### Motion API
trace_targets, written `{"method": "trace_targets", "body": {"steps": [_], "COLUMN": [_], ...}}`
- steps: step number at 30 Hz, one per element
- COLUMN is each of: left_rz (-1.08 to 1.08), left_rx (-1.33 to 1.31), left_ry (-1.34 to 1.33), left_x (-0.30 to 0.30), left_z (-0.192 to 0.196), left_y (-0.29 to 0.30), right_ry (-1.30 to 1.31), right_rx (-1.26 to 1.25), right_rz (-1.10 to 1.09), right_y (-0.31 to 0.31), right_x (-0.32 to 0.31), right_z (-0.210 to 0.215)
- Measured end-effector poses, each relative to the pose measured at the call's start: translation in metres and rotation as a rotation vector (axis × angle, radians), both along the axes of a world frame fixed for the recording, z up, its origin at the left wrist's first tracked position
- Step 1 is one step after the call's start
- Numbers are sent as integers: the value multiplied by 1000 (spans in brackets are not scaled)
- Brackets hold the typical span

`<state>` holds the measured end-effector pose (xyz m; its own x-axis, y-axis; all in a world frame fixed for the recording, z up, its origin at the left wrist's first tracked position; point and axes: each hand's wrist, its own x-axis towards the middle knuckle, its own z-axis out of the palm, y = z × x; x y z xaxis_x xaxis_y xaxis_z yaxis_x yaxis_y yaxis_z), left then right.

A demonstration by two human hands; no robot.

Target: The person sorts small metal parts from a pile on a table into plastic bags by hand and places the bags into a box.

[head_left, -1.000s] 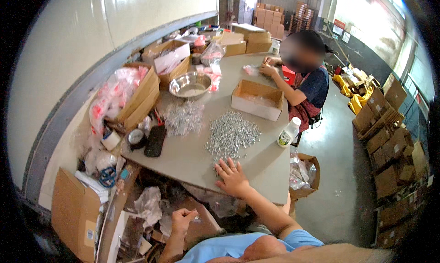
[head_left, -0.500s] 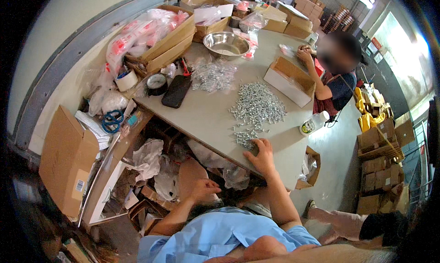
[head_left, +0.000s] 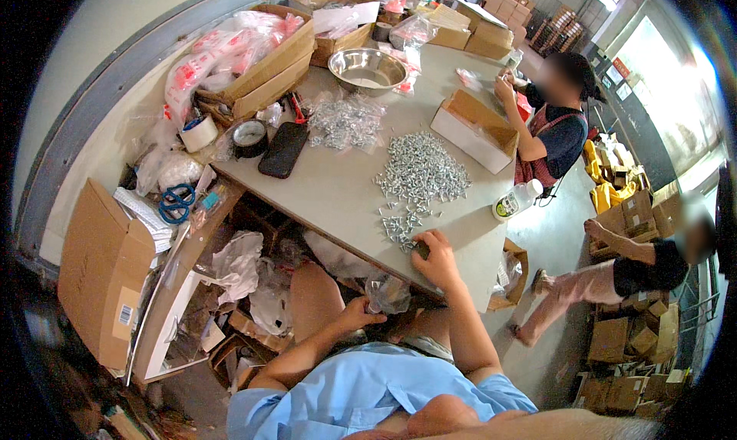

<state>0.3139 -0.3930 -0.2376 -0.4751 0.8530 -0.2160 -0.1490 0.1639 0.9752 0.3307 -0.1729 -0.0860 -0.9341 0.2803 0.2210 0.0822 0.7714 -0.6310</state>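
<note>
Grey tabletop (head_left: 326,191) supports screws (head_left: 422,168) we judge light, slippery, best pinched mid-shank (right hand (head_left: 437,262), left hand (head_left: 356,317): fingers curled, grip unclear)

silver-grey screws (head_left: 422,168) spread just beyond the right fingers (head_left: 436,244), over a grey-beige table (head_left: 338,202). to the fingers' right, a white bottle (head_left: 516,201) wears a yellow-green and black label. farther ahead of them, a box (head_left: 470,142) shows white outside, brown inside. off to their left: a black phone (head_left: 283,150), blue scissors (head_left: 176,202), clear bags (head_left: 230,45) marked with red.
</note>
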Motion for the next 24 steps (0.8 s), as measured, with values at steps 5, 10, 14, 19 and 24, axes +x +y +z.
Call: {"method": "trace_targets", "body": {"steps": [5,10,14,19,24], "left_rz": [-34,47,53,103,124], "left_rx": [-110,-53,-14,105,-68], "left_ry": [-3,-52,-105,-115,-54], "left_x": [0,9,11,15,15], "left_z": [7,-12,16,21,30], "left_y": [1,0,2,7,8], "right_ry": [17,13,44,59,107], "right_rx": [-13,81,69,41,65], "right_rz": [-28,-35,-75,-136,-203], "right_y": [2,-2,-1,-9,-18], "right_x": [-2,-6,-2,9,20], "right_z": [-7,-12,-12,-11,-8]}}
